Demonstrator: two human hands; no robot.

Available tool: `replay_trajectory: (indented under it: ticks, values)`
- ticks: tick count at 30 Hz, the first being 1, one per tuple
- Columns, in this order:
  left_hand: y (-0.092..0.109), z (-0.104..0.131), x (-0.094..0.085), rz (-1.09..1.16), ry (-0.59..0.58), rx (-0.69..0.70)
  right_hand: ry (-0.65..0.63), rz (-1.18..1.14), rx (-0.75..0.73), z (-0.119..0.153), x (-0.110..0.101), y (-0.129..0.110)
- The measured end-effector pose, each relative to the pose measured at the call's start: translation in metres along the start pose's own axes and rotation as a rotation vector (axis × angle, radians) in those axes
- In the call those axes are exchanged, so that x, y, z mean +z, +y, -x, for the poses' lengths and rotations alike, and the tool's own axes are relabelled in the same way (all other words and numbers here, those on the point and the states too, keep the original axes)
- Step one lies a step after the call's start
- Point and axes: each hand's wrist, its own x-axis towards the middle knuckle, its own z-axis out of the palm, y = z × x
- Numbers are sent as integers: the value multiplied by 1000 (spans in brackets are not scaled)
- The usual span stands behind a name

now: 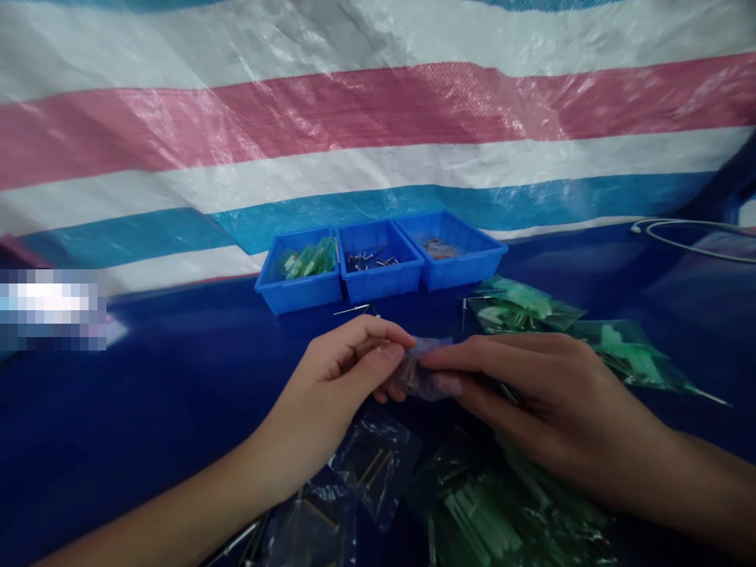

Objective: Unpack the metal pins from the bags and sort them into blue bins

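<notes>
While pinched by both hands (413,370), small clear bag (422,378).

Three blue bins (378,272); two hands (342,378); one cable (691,236).

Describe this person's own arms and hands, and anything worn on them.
Both forearms are bare: no sleeves show. The left hand and the right hand wear no gloves, and no rings, watch or bands are visible. No marks show on the hands.

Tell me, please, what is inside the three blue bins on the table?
The left blue bin holds green plastic pieces. The middle blue bin holds small metal pins. The right blue bin holds something clear and reddish, too small to identify. The near walls cover each bin's floor at the front.
</notes>
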Motion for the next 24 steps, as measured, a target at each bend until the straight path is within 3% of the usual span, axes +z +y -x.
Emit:
replay_trajectory:
  ticks: [4,11,20,24]
  values:
    - [1,0,1,-14,35,32,27,-9,70,1,-2,-1]
    - [-1,-1,0,-113,-1,34,52,-92,192,-2,-3,-1]
    - [0,-1,-1,-181,-36,-38,-28,-183,248,-1,-2,2]
    - [1,-2,0,-145,-38,-32,-138,-156,293,-1,-2,1]
